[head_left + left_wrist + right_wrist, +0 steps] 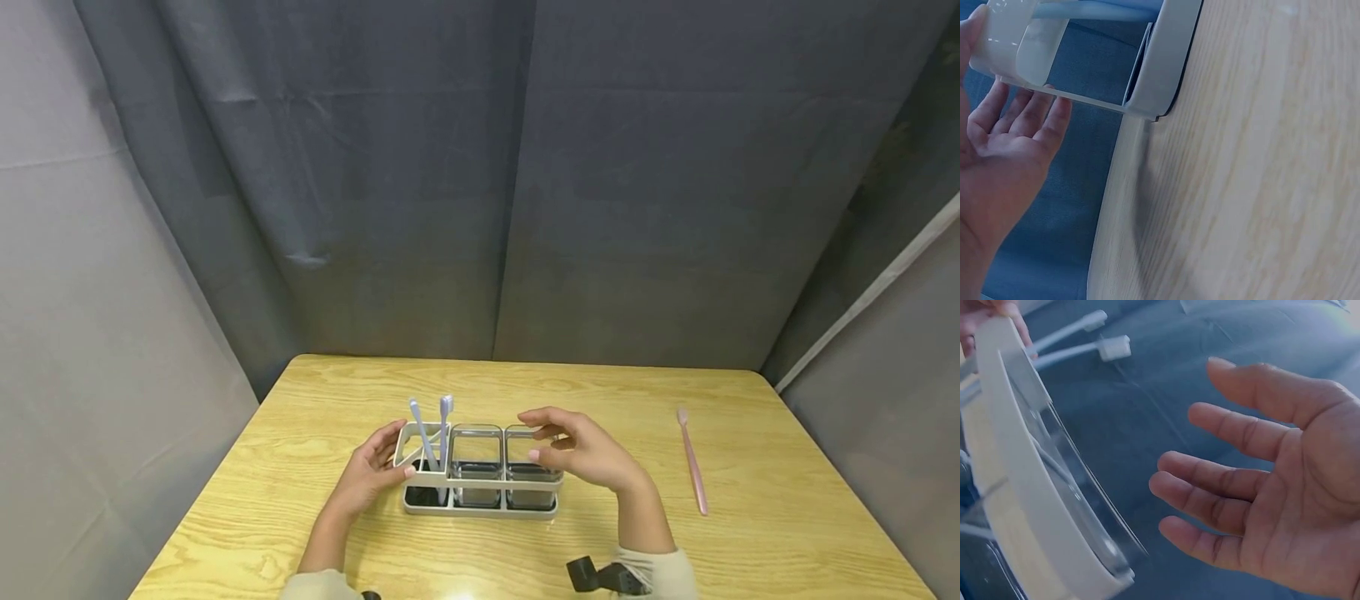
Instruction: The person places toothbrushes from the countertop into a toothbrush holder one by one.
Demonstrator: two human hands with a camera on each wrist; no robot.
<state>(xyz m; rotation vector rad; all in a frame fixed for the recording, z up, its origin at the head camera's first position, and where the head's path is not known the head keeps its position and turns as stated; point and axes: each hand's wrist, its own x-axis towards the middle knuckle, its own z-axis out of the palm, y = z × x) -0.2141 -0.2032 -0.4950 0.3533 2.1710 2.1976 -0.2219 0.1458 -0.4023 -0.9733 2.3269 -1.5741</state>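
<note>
A white three-compartment plastic toothbrush rack [480, 482] stands near the middle of the pale wooden bench [787, 517]. Two light blue toothbrushes [435, 433] stand tilted in its leftmost compartment; clear plastic cups [476, 462] fill the other two. The left hand [371, 471] touches the rack's left end with straight, relaxed fingers [1029, 112], curled round nothing. The right hand [581, 450] hovers just beside the rack's right end, its grip loose, fingers [1222, 481] spread and holding nothing. A pink toothbrush [693, 462] lies flat well apart to the right. No writing or brand is legible.
</note>
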